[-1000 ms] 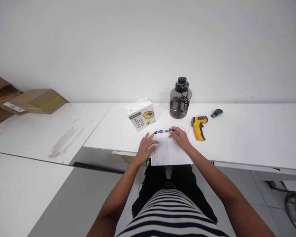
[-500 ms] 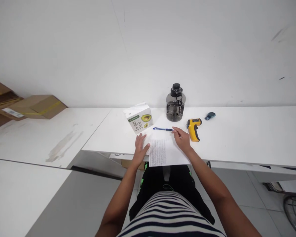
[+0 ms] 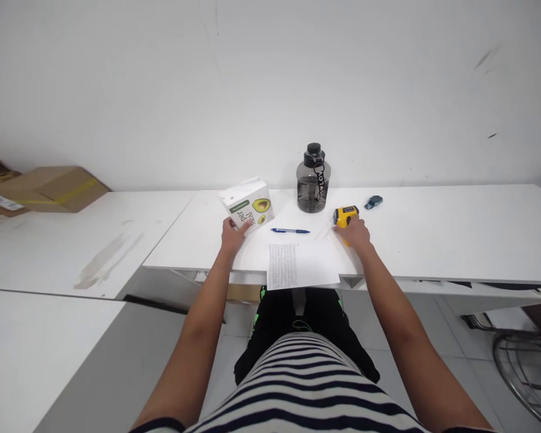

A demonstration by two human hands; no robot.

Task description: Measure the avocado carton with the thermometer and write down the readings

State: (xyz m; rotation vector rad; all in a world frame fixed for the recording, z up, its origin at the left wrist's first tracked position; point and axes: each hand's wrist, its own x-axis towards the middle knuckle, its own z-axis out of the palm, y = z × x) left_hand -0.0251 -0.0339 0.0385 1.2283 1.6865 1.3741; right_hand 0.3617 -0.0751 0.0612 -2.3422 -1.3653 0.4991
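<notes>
My left hand [image 3: 234, 234] grips the lower corner of a white box [image 3: 252, 207] printed with avocados, the thumb on its front face. On the right, my right hand [image 3: 356, 231] is wrapped round the handle of a yellow infrared thermometer [image 3: 344, 214], which lies on the table. Between the hands a blue pen [image 3: 291, 231] rests on the table. Just below it, a sheet of paper [image 3: 315, 263] with dense writing on its left half overhangs the front edge. Behind the pen stands a dark translucent water bottle [image 3: 312, 186] with a black cap.
A small dark teal object [image 3: 373, 202] lies beyond the thermometer on the white table [image 3: 442, 234]. Cardboard boxes [image 3: 56, 189] are stacked at the far left against the wall. A round wire-like metal frame [image 3: 527, 373] stands on the floor at the lower right.
My left hand has moved from beside the paper onto the avocado box. My right hand has left the pen and moved right onto the thermometer. The view has shifted slightly.
</notes>
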